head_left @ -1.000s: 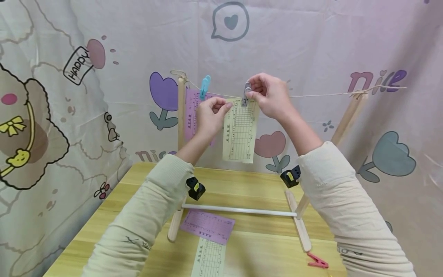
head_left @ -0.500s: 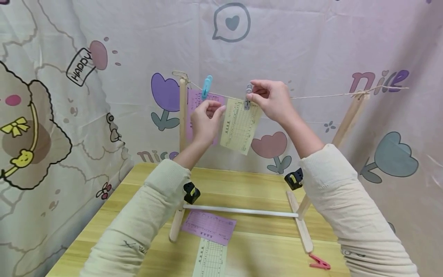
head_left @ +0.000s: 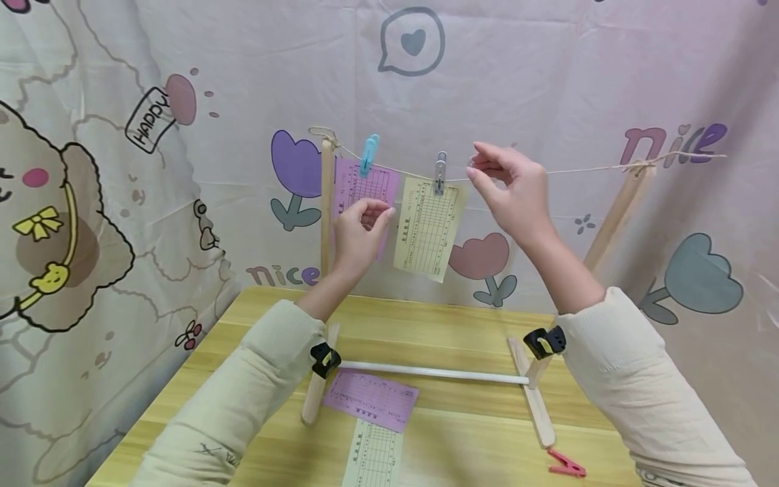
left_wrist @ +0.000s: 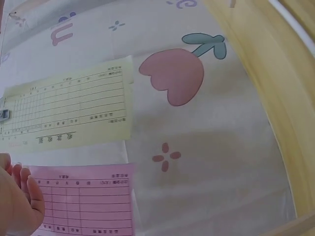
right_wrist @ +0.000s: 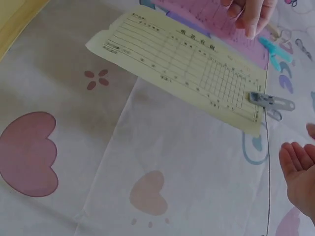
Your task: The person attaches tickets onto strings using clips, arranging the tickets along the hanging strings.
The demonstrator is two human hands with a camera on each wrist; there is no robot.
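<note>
A pale yellow printed slip (head_left: 428,233) hangs from the string (head_left: 584,170), held by a grey clothespin (head_left: 440,174). To its left hangs a pink slip (head_left: 367,186) under a light blue clothespin (head_left: 368,155). My left hand (head_left: 358,240) hovers in front of the pink slip with loosely bent fingers and nothing in them. Right of the grey clothespin, my right hand (head_left: 516,193) is in the air, thumb and fingertips apart and nothing between them. The right wrist view shows the grey clothespin (right_wrist: 271,101) biting the slip's top edge, with fingers of both hands nearby.
Two wooden posts hold the string; the right post (head_left: 621,210) leans outward. A white rod (head_left: 426,370) joins their feet low down. On the wooden table lie another pink slip (head_left: 372,400), a pale yellow slip (head_left: 372,456) partly beneath it, and a red clothespin (head_left: 567,464).
My right hand has let go of the grey clothespin and moved right. My left hand has let go of the yellow slip and drawn left and down. The slip now hangs freely, slightly tilted.
</note>
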